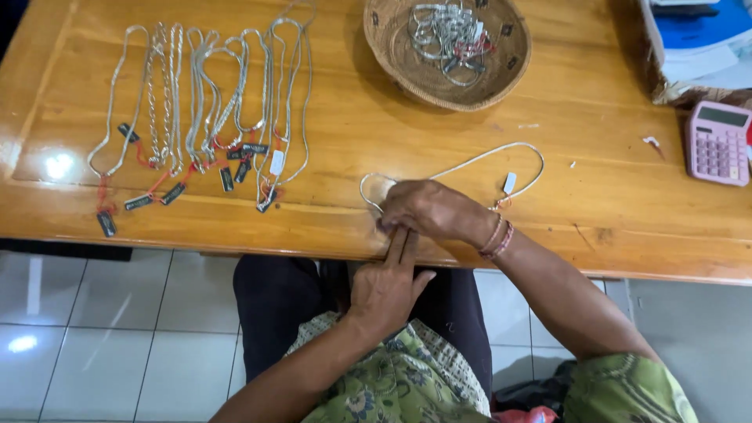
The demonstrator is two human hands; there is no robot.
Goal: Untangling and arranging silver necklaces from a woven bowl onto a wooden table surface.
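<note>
Head view, looking down at a wooden table that fills the upper half of the frame. I see two hands at lower centre. My right hand lies palm down at the table's near edge, fingers curled over one end of a single silver chain; I cannot tell whether they pinch it or only press on it. That chain loops out to the right across the centre of the frame and carries one small white tag. Two bead bracelets circle the right wrist. My left hand comes up from below, two fingers held straight and together, their tips touching the underside of the right hand at the table edge; the other fingers are loosely folded and grip nothing.

At upper left, a row of silver chains lies in long loops. I count roughly nine, though overlaps make the count uncertain. Dark tags on red thread hang from their lower ends. At top centre, one woven basket holds a heap of silver bangles, too tangled to count. At the right edge sits one pink calculator.
</note>
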